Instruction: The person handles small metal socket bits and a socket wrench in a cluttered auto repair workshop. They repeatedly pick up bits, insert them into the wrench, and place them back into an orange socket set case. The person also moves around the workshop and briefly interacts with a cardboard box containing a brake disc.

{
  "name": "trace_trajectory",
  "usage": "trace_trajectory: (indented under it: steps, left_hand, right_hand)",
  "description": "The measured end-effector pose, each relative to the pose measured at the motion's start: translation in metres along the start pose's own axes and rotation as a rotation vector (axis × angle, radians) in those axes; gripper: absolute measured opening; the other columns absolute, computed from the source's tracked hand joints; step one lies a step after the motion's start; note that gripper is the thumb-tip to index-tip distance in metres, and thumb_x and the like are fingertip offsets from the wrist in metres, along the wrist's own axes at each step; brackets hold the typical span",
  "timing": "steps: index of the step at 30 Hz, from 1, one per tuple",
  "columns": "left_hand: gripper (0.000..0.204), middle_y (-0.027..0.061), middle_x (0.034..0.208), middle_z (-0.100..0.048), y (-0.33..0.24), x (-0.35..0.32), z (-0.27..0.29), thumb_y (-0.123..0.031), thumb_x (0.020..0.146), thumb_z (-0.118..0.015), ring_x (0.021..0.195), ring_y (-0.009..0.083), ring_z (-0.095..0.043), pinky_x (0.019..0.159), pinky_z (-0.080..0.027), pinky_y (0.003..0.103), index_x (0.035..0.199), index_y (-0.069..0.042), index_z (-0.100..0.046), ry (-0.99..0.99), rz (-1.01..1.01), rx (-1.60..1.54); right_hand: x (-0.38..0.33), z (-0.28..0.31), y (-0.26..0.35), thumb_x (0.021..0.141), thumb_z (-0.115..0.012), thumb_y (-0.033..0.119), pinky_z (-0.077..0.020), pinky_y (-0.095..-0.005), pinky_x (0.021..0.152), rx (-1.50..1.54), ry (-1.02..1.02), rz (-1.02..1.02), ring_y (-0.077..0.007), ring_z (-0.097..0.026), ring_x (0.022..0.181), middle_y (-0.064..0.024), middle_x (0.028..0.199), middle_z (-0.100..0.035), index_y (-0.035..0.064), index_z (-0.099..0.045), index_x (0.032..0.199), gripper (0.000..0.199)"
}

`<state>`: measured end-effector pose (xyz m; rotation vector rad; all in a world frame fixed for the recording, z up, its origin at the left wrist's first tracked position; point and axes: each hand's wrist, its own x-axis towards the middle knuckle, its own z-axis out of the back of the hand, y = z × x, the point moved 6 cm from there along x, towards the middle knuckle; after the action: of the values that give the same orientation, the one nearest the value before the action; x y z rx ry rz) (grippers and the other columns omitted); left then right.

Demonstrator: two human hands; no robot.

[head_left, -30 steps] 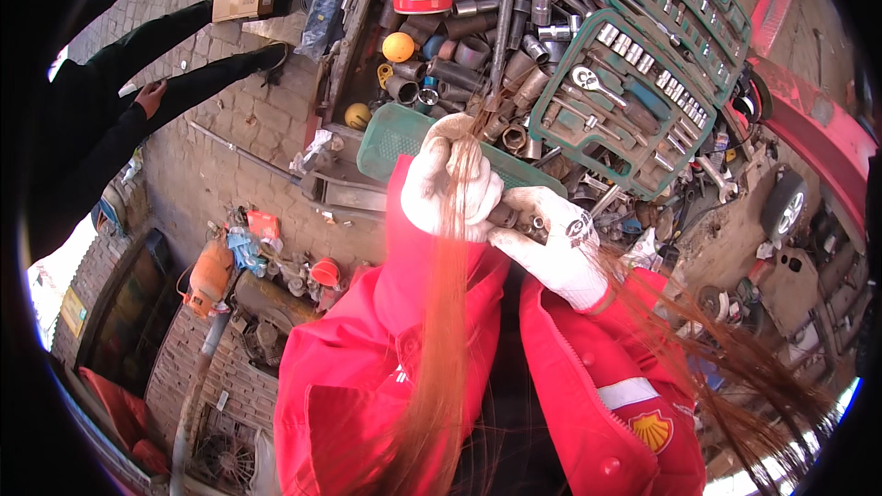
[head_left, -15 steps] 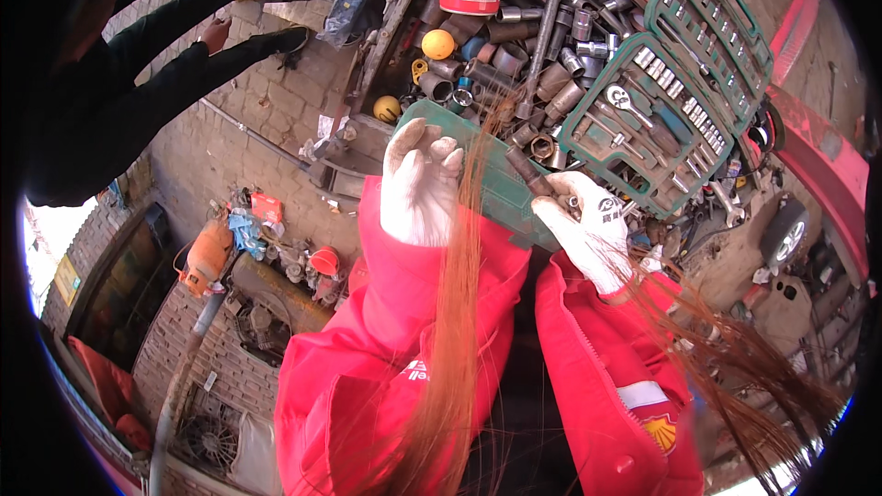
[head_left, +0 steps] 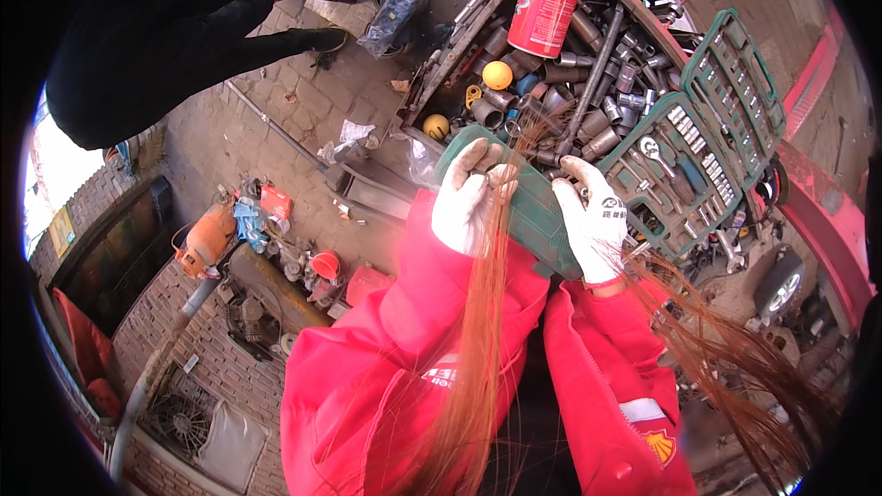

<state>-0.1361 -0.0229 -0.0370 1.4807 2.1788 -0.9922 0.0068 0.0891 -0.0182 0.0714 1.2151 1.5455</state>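
Green plastic case (head_left: 540,228) lies between left hand (head_left: 467,207), grip unclear, and right hand (head_left: 593,222), no longer showing its socket, seemingly released.

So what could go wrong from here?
The long reddish hair hangs in front of the left hand in this view, so strands might catch in the fingers. The right hand is close to the open socket set; a bump could jog pieces loose. The red can by the loose sockets might topple if knocked.
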Motion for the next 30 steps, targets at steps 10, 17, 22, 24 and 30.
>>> trace_trajectory:
  steps: [10,17,22,24,30]
  left_hand:
    - [0.067,0.0165,0.121,-0.055,0.005,-0.012,0.013,-0.026,0.095,-0.059,0.082,0.015,-0.06,0.076,-0.051,0.03,0.146,0.002,-0.027,-0.104,0.16,0.435]
    - [0.045,0.0104,0.1,-0.06,0.021,-0.035,0.034,-0.024,0.098,-0.054,0.071,0.0142,-0.058,0.066,-0.049,0.026,0.133,0.004,-0.046,0.049,0.359,0.414]
    - [0.045,0.0261,0.118,-0.061,0.042,-0.073,0.012,-0.021,0.098,-0.054,0.094,0.0347,-0.065,0.077,-0.054,0.042,0.135,0.003,-0.042,0.396,0.583,-0.425]
    - [0.049,0.025,0.119,-0.06,0.052,-0.092,0.012,-0.027,0.099,-0.053,0.099,0.0362,-0.064,0.085,-0.053,0.045,0.135,0.004,-0.042,0.216,0.513,-0.296]
    - [0.067,0.0153,0.125,-0.051,0.046,-0.163,-0.004,-0.051,0.095,-0.054,0.104,0.0286,-0.058,0.088,-0.05,0.041,0.134,0.001,-0.039,0.209,0.57,-0.099]
  right_hand:
    - [-0.058,-0.001,0.007,0.095,-0.054,0.007,-0.0379,-0.0202,0.054,0.558,0.158,-0.306,-0.0048,-0.048,0.061,-0.0002,0.084,-0.061,0.0006,-0.062,0.112,0.02]
    - [-0.092,-0.009,0.007,0.096,-0.054,0.014,-0.0402,-0.0205,0.057,0.632,0.207,-0.268,-0.0047,-0.048,0.064,0.0001,0.086,-0.06,0.0034,-0.062,0.113,0.022]
    - [-0.121,-0.009,-0.01,0.098,-0.054,0.022,-0.0338,-0.0161,0.041,0.812,0.154,-0.335,-0.0017,-0.043,0.049,0.004,0.069,-0.054,0.0055,-0.059,0.112,0.022]
    - [-0.132,-0.005,-0.018,0.099,-0.055,0.024,-0.0387,-0.0166,0.042,0.94,0.101,-0.348,-0.0036,-0.047,0.049,0.0016,0.07,-0.056,0.0021,-0.057,0.113,0.026]
    - [-0.188,0.021,-0.024,0.099,-0.054,0.025,-0.0469,-0.0208,0.059,1.296,0.099,-0.272,-0.0082,-0.057,0.066,-0.0023,0.088,-0.062,0.003,-0.057,0.119,0.03]
